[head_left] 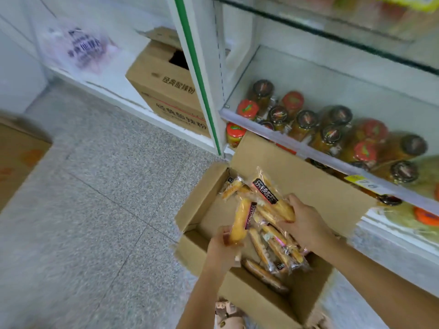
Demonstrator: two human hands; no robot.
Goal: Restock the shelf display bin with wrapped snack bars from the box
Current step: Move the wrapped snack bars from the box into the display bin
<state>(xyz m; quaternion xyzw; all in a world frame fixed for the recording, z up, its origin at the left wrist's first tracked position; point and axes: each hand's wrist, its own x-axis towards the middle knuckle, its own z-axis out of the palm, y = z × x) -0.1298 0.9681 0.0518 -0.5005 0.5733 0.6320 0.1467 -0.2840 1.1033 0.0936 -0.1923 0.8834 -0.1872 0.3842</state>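
Now, left grip [222, 245]: curled round the lower end of one wrapped bar [240, 219], which stands up out of the box [249, 295].
Right grip [306, 222]: closed over one end of a loose bundle of wrapped bars [268, 200], held above the box; how many it holds I cannot tell.
Remaining stock [273, 248]: more bars lie along the right side of the box, which sits on the floor [107, 210] just beside the shelf [308, 150].
Display bin: not in view; the nearby shelf shows only jars [306, 119].
Slip risk: the wrappers look slick and the bundle fans out, so a bar may slide free on the lift. Past the rim it would land on the floor.
Crush risk: squeezing harder to prevent that could break the bars.
Snag risk: the raised back flap stands between the hands and the shelf. It may catch a wrapper, and a wide swing could knock the jars.
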